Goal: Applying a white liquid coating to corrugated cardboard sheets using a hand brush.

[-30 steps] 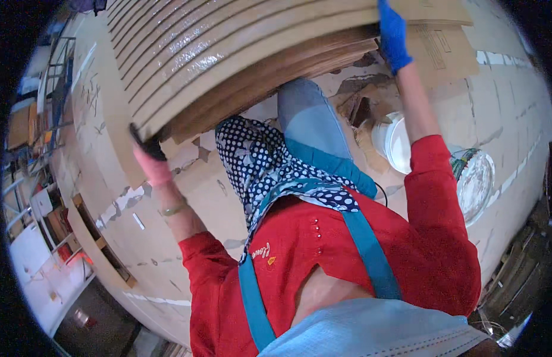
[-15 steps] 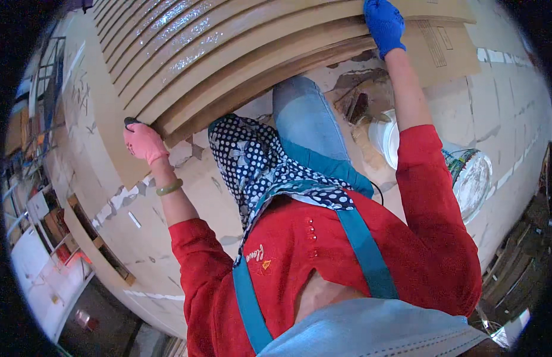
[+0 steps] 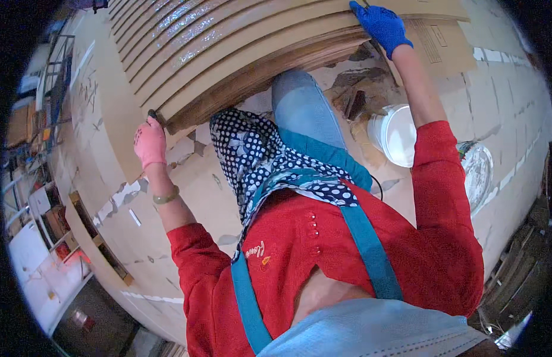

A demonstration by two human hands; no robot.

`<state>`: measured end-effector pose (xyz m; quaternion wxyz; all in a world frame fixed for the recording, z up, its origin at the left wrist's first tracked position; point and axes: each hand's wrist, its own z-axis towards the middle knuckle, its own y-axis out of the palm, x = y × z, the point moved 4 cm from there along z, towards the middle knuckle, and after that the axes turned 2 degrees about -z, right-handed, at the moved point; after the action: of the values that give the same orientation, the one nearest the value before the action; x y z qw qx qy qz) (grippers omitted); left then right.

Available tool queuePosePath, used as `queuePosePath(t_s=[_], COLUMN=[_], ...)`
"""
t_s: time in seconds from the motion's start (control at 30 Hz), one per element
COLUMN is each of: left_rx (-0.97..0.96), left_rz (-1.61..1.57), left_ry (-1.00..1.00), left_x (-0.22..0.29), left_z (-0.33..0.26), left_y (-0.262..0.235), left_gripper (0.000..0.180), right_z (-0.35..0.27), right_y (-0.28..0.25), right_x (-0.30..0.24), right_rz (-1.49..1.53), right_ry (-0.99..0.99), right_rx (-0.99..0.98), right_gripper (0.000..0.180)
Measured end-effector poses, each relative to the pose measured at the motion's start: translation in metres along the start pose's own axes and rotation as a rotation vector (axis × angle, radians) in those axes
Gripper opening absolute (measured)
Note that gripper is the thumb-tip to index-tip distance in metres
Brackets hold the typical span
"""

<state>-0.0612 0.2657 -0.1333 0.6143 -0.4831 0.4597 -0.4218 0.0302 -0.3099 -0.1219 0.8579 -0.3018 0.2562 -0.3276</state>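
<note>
Brown cardboard sheets lie overlapped in staggered rows at the top, with glossy wet-looking streaks across the upper rows. At their near left corner is my left hand, in a pink glove with dark fingertips. Its fingers are closed at the corner of the nearest sheets. My right hand, in a blue knitted glove, rests over the right end of the near sheets with its fingers stretched out and apart. The undersides of both hands are hidden.
A white bucket stands right of my knee, with a second whitish-coated container beside it, partly behind my sleeve. Flat cardboard sticks out at the far right. The pale floor covering has torn patches. Racks stand at the left.
The near sheets have shifted slightly right, and their edges now sit closer together. My left hand has moved a little right and turned upright; the right hand's fingers have spread leftward.
</note>
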Motion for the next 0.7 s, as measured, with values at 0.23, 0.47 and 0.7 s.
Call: queuePosePath(t_s=[0.23,0.47,0.7], left_rx=[-0.298,-0.286,-0.029], left_rz=[-0.959,-0.407,-1.481], left_ry=[-0.473,-0.367,-0.642], left_x=[-0.033,0.002,-0.039], left_z=[0.009,0.011,0.006], left_y=[-0.05,-0.027,-0.048], left_gripper=[0.048,0.05,0.041], right_z=[0.045,0.013,0.029], right_y=[-0.024,-0.003,-0.035], right_x=[0.024,0.021,0.048], right_rz=[0.135,-0.557,0.142], right_ry=[0.851,0.55,1.297], right_rx=[-0.168,-0.259,-0.323], right_gripper=[0.035,0.053,0.052])
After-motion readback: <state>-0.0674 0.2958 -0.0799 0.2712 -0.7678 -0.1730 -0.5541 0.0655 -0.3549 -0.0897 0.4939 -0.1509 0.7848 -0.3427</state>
